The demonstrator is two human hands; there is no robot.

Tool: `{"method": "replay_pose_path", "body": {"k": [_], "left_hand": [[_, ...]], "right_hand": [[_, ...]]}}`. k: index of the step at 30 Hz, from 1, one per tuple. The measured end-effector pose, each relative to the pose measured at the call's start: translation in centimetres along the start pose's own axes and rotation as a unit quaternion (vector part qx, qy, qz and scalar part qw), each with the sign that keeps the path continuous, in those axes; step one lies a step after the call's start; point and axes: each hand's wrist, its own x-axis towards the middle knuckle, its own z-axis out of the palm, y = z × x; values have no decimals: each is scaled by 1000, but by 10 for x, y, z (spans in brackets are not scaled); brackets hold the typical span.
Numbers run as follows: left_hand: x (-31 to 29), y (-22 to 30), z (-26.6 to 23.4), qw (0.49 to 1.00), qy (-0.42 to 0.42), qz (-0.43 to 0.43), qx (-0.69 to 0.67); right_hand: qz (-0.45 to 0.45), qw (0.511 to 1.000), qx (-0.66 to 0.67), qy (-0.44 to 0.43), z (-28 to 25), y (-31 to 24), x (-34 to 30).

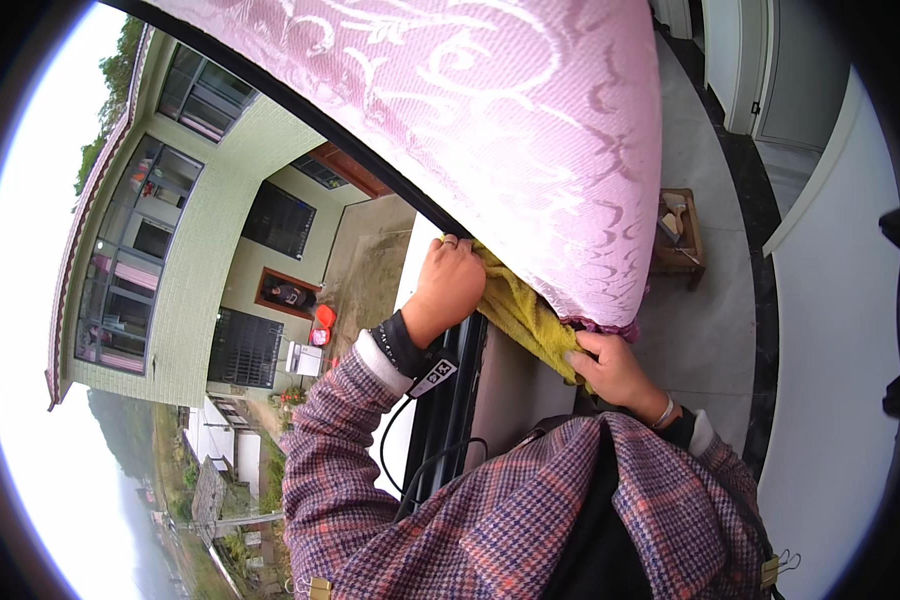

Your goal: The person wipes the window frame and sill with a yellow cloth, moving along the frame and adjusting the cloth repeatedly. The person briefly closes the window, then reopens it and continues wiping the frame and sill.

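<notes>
A yellow-green cloth (525, 320) stretches between my two hands beside the dark window frame (440, 420). My left hand (448, 285) is closed on the cloth's far left end, against the frame; a ring shows on one finger. Pinched between the thumb and fingers of my right hand (618, 375) is the cloth's nearer right end. Just above both hands hangs a pink patterned curtain (530, 150), its lower edge close to the cloth. Part of the cloth is covered by my left fingers.
Black cables (395, 470) run by my left forearm along the frame. Right of the curtain stands a small wooden stool (678, 235) with items on it, on a grey tiled floor (705, 320). Outside at left, a pale house (195, 190) has a person (288, 293) in its doorway.
</notes>
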Motion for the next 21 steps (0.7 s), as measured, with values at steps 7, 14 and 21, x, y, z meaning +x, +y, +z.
{"method": "replay_pose_path", "body": {"k": [7, 14, 21], "left_hand": [[2, -25, 5, 990, -2, -40, -133], [-4, -29, 17, 948, 0, -95, -304], [-16, -6, 5, 959, 54, -133, -245]], "right_hand": [[10, 999, 37, -6, 12, 13, 3], [26, 999, 37, -8, 14, 17, 2], [39, 999, 20, -14, 12, 11, -1]]}}
